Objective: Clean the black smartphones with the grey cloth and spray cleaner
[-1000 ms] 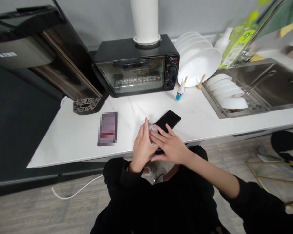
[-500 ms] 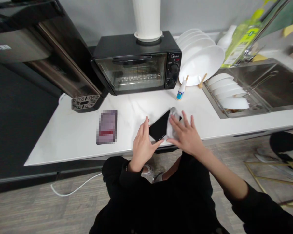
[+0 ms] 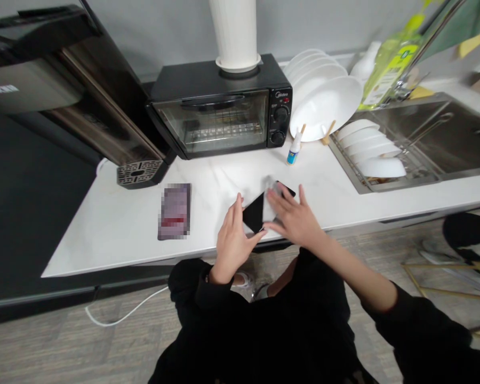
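A black phone (image 3: 253,212) lies at a slant near the counter's front edge, its dark face up. My left hand (image 3: 232,237) braces it at the lower left, thumb at the near corner and straight fingers along the left corner. Under the fingers of my right hand (image 3: 298,221), a thin light grey cloth (image 3: 268,209) is pressed flat across the phone's middle. Part of the cloth and phone is hidden by that hand. Behind them stands a small white spray bottle (image 3: 293,151) with a blue label.
A blurred-out purple-grey flat thing (image 3: 174,212) lies to the left on the white counter (image 3: 116,229). Behind are a black toaster oven (image 3: 220,125), a drink dispenser (image 3: 140,173) and white plates (image 3: 328,104). A sink (image 3: 460,128) with bowls (image 3: 382,166) is at the right.
My right hand has slid left with the cloth over the phone, uncovering its far right corner. My left hand stays at the phone's left side.
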Available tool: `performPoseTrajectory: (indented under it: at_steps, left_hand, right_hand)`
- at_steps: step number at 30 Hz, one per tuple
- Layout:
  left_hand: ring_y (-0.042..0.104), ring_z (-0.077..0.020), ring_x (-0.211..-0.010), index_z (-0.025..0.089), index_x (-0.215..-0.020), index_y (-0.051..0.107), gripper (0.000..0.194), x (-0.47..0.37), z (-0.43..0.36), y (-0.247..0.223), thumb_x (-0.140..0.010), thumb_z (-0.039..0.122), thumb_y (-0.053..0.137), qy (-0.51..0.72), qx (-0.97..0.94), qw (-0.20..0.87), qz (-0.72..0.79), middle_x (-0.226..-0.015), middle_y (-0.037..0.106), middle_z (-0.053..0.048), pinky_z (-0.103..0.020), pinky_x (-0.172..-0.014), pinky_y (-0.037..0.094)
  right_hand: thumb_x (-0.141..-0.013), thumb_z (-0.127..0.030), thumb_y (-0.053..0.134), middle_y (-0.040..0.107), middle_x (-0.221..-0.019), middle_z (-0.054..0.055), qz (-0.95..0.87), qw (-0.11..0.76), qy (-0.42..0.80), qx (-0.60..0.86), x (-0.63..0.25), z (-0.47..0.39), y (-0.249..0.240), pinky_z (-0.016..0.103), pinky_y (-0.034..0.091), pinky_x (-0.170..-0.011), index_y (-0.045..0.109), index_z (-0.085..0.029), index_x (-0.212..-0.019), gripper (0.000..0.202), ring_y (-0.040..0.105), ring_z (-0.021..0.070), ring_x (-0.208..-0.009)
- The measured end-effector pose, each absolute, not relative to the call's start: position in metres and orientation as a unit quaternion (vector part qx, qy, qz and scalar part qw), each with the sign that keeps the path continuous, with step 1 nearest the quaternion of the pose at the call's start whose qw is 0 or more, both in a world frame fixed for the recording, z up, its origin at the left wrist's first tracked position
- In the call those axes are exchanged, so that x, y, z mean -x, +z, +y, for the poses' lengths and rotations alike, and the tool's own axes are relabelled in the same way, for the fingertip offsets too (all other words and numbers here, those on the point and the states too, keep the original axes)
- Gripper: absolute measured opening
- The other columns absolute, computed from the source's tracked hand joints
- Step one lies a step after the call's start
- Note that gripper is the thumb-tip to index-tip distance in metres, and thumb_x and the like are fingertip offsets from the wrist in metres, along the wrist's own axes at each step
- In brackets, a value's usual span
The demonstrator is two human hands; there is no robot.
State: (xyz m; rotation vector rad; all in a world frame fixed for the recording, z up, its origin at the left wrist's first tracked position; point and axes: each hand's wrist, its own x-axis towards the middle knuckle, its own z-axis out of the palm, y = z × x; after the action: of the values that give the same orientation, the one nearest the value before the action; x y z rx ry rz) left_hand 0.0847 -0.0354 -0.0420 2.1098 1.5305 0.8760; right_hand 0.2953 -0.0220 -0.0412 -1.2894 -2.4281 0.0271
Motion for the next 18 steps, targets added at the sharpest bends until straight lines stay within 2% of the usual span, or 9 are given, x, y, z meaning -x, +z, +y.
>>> performPoseTrajectory:
  at_steps: [2, 5, 7, 10, 12, 15, 16, 18]
  left_hand:
    - [0.056, -0.0328, -0.144, 0.031, -0.172, 0.001, 0.121, -0.084, -0.035, -0.043, -0.086, 0.035, 0.086, 0.315, -0.758, 0.192, 0.538, -0.164, 0.046, -0.015, -0.05, -0.12, 0.049]
    - [0.053, -0.0329, -0.147, 0.03, -0.173, 0.0, 0.115, -0.084, -0.034, -0.044, -0.09, 0.029, 0.08, 0.316, -0.763, 0.184, 0.533, -0.162, 0.047, -0.016, -0.05, -0.12, 0.048]
    - [0.053, -0.0326, -0.147, 0.03, -0.173, 0.001, 0.115, -0.084, -0.034, -0.044, -0.09, 0.027, 0.08, 0.316, -0.759, 0.185, 0.538, -0.162, 0.047, -0.016, -0.05, -0.121, 0.048]
    - [0.056, -0.033, -0.143, 0.032, -0.172, 0.002, 0.121, -0.085, -0.034, -0.043, -0.085, 0.035, 0.086, 0.317, -0.753, 0.192, 0.544, -0.162, 0.048, -0.015, -0.051, -0.119, 0.049]
    - [0.057, -0.0328, -0.142, 0.032, -0.172, 0.002, 0.122, -0.086, -0.035, -0.043, -0.085, 0.034, 0.086, 0.317, -0.752, 0.196, 0.544, -0.162, 0.048, -0.015, -0.05, -0.118, 0.05]
    - [0.054, -0.0323, -0.146, 0.03, -0.173, 0.002, 0.112, -0.086, -0.035, -0.043, -0.089, 0.017, 0.075, 0.316, -0.752, 0.195, 0.544, -0.163, 0.047, -0.016, -0.05, -0.121, 0.048]
    - [0.053, -0.0323, -0.147, 0.029, -0.173, 0.003, 0.11, -0.085, -0.035, -0.043, -0.089, 0.014, 0.072, 0.316, -0.753, 0.193, 0.544, -0.162, 0.047, -0.016, -0.051, -0.121, 0.048]
    - [0.053, -0.0327, -0.147, 0.03, -0.173, 0.003, 0.11, -0.085, -0.035, -0.044, -0.089, 0.017, 0.074, 0.317, -0.754, 0.186, 0.545, -0.162, 0.048, -0.016, -0.051, -0.121, 0.048]
  right_hand:
    - [-0.098, -0.082, 0.039, 0.041, -0.167, 0.029, -0.841, 0.206, -0.009, 0.5, -0.291, -0.019, -0.042, 0.081, 0.006, -0.127, 0.029, -0.005, -0.168, 0.105, 0.026, 0.0466, -0.163]
    - [-0.091, -0.09, 0.043, 0.039, -0.168, 0.029, -0.904, 0.19, 0.032, 0.381, -0.285, -0.023, -0.043, 0.072, 0.012, -0.132, 0.026, -0.002, -0.168, 0.118, 0.03, 0.0414, -0.163]
    - [-0.094, -0.087, 0.041, 0.043, -0.167, 0.024, -0.924, 0.182, 0.052, 0.334, -0.287, -0.023, -0.043, 0.068, 0.014, -0.134, 0.029, -0.006, -0.168, 0.111, 0.037, 0.0366, -0.16]
    - [-0.103, -0.077, 0.035, 0.044, -0.167, 0.025, -0.877, 0.194, 0.018, 0.439, -0.299, -0.016, -0.042, 0.074, 0.009, -0.131, 0.033, -0.009, -0.167, 0.093, 0.042, 0.0387, -0.157]
    - [-0.102, -0.078, 0.036, 0.041, -0.167, 0.027, -0.856, 0.196, -0.004, 0.479, -0.303, -0.015, -0.042, 0.078, 0.007, -0.129, 0.033, -0.008, -0.167, 0.096, 0.04, 0.0422, -0.158]
    - [-0.094, -0.087, 0.041, 0.042, -0.168, 0.024, -0.914, 0.172, 0.026, 0.367, -0.301, -0.023, -0.041, 0.07, 0.012, -0.132, 0.031, -0.007, -0.168, 0.109, 0.038, 0.0387, -0.16]
    - [-0.094, -0.087, 0.041, 0.043, -0.168, 0.023, -0.925, 0.167, 0.037, 0.339, -0.3, -0.024, -0.041, 0.068, 0.014, -0.133, 0.031, -0.007, -0.168, 0.109, 0.039, 0.0369, -0.159]
    - [-0.1, -0.08, 0.038, 0.045, -0.167, 0.023, -0.907, 0.177, 0.029, 0.38, -0.3, -0.023, -0.041, 0.072, 0.011, -0.132, 0.032, -0.01, -0.168, 0.098, 0.042, 0.0372, -0.158]
